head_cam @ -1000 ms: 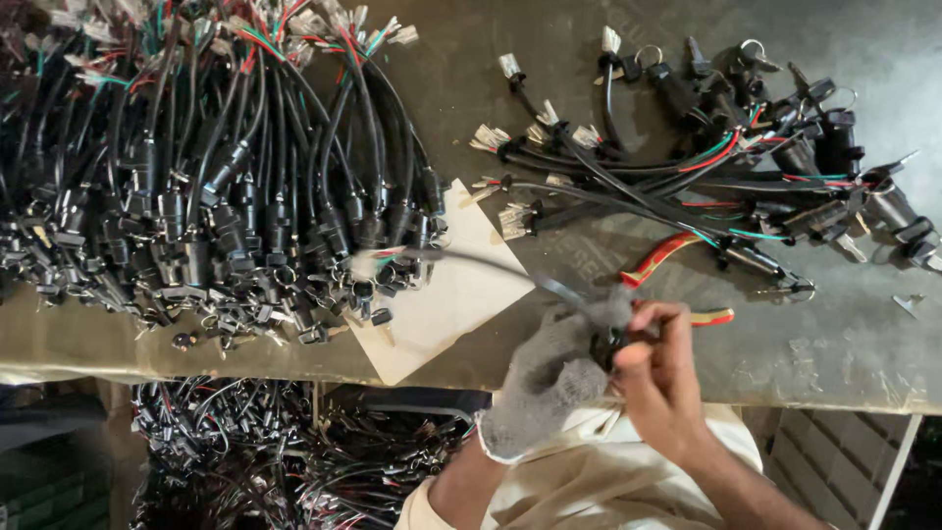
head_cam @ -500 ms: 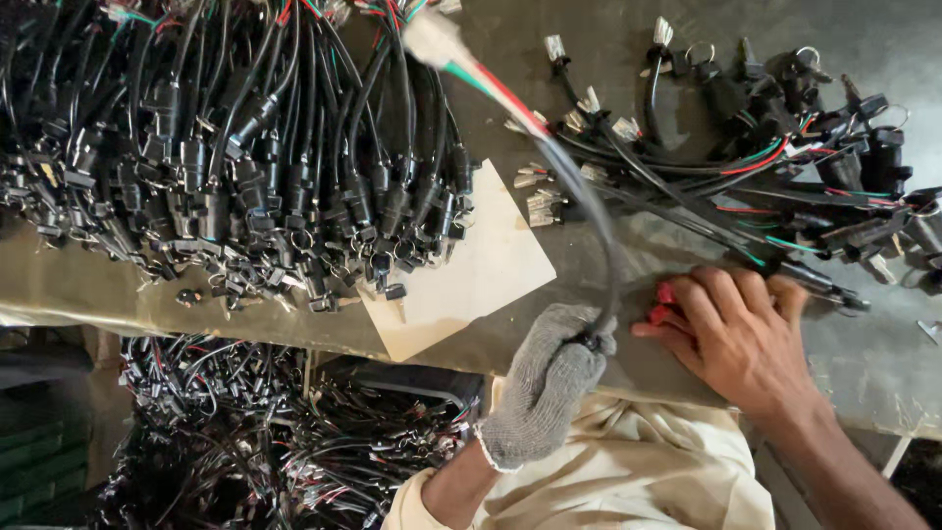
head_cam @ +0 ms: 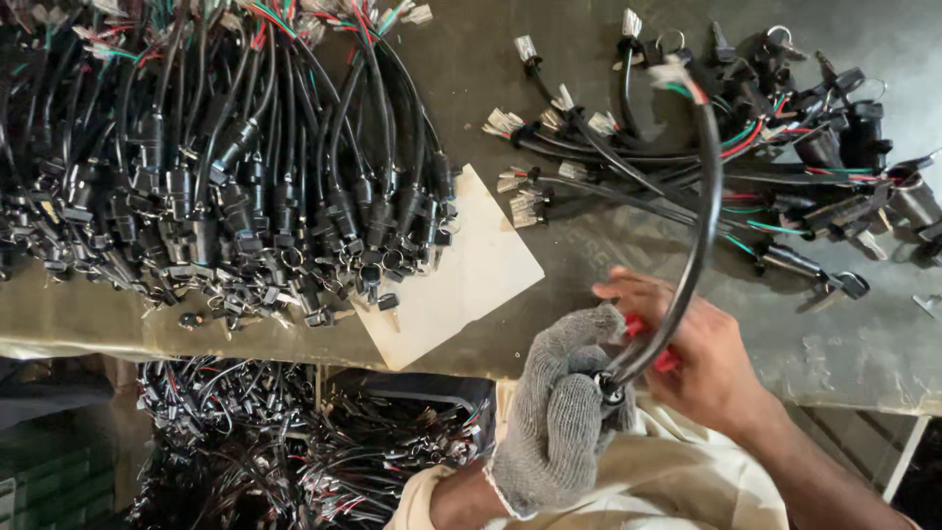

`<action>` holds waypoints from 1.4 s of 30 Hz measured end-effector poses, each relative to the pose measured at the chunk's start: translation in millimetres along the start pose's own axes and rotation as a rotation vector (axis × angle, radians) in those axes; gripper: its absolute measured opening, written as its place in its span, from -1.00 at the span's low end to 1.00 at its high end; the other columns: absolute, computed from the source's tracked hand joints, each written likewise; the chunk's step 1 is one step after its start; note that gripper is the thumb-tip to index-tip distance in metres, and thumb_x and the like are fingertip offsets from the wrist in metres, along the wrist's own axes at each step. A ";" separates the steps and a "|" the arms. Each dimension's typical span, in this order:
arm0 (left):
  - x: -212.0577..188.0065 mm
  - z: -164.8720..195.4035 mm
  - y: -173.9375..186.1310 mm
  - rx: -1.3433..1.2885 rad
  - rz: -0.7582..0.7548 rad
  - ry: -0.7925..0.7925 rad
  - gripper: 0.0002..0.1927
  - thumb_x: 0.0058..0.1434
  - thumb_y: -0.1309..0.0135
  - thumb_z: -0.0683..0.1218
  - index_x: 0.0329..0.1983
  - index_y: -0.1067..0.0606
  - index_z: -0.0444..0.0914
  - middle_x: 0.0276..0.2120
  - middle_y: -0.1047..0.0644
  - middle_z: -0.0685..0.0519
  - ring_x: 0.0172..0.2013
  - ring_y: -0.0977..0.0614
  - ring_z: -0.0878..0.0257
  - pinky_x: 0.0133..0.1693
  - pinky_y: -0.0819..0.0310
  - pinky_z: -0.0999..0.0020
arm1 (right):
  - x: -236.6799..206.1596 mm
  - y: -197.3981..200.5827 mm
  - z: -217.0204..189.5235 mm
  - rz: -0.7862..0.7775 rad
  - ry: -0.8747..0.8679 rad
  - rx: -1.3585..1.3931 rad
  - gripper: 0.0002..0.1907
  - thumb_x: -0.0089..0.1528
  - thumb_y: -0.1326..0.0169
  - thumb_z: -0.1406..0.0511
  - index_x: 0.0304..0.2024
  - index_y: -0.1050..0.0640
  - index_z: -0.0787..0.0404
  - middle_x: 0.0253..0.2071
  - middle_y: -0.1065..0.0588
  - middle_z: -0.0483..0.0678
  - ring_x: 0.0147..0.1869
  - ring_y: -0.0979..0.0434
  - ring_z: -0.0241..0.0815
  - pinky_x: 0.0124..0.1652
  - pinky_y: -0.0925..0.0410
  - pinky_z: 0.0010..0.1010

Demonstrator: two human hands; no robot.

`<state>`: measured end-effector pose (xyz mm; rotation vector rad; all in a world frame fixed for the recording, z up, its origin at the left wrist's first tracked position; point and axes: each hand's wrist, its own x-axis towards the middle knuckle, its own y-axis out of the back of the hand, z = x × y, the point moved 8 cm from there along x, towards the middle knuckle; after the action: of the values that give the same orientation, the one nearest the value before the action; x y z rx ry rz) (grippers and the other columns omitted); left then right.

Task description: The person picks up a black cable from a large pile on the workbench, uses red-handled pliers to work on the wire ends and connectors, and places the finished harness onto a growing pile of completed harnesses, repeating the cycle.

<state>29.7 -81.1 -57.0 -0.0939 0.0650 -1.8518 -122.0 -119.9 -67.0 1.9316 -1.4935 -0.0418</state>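
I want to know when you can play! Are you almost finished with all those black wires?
Not yet. A big pile of bundled wires lies on the left of the table, which looks like the finished heap. One black cable is in hand: the gloved left hand grips its end, with the bare right hand beside it, holding something red. A smaller loose heap waits on the right.

Light: dim, warm, falling evenly | Glare: sheen showing on the grey metal tabletop point(head_cam: 844, 334) at right | Shadow: darkening lower left | Blur: softening frame edges
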 end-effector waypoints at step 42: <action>-19.7 37.3 -12.1 1.102 0.175 -0.384 -0.24 0.16 -0.22 -0.23 0.43 -0.23 -0.32 0.01 -0.56 -0.15 -0.26 -0.61 -0.07 -0.29 -0.49 0.03 | -21.2 2.8 -4.0 -0.191 -0.305 -0.450 -0.57 -0.07 -0.41 0.12 -0.39 -0.46 0.16 -0.47 -0.49 -0.04 -0.34 -0.55 0.07 -0.43 -0.35 -0.09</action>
<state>27.3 -58.6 -19.3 0.3161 -1.1564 -1.4464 -129.8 -99.9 -70.4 1.7365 -1.3341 -0.7236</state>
